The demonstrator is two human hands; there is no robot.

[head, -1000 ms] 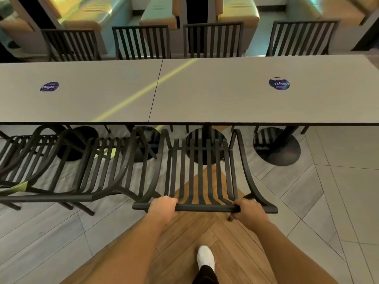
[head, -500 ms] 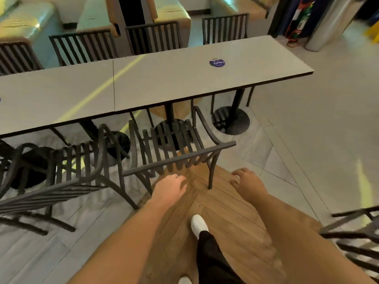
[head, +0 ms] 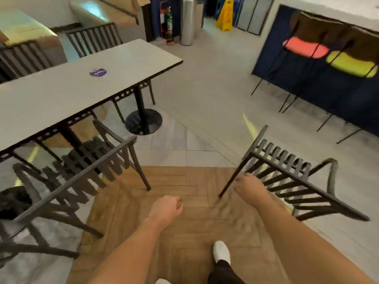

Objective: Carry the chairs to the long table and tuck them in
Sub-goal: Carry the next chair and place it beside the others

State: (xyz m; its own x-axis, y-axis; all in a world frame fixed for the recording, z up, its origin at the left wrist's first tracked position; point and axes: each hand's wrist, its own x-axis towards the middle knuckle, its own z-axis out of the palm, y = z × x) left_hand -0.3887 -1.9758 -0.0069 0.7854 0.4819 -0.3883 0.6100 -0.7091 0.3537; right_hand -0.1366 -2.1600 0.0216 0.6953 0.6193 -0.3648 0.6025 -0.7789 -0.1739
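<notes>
The long grey table (head: 61, 93) runs across the upper left. A dark slatted chair (head: 82, 177) stands tucked at its near side, with no hand on it. A second dark slatted chair (head: 307, 187) stands loose on the floor at the right, its back toward me. My right hand (head: 248, 186) lies against the left end of that chair's back, by the rail and slats; blur hides whether the fingers close. My left hand (head: 166, 208) hangs empty with relaxed fingers over the wooden floor between the two chairs.
More dark chairs (head: 94, 37) stand on the table's far side, and another sits at the left edge. The table's round pedestal base (head: 143, 121) is on the floor. Red (head: 305, 50) and yellow stools (head: 350, 63) line a blue counter. A steel bin (head: 187, 21) and a yellow floor sign (head: 224, 15) stand beyond.
Both hands let go of the tucked chair's back rail. My view swung right, and my right hand moved over to the back of the loose chair.
</notes>
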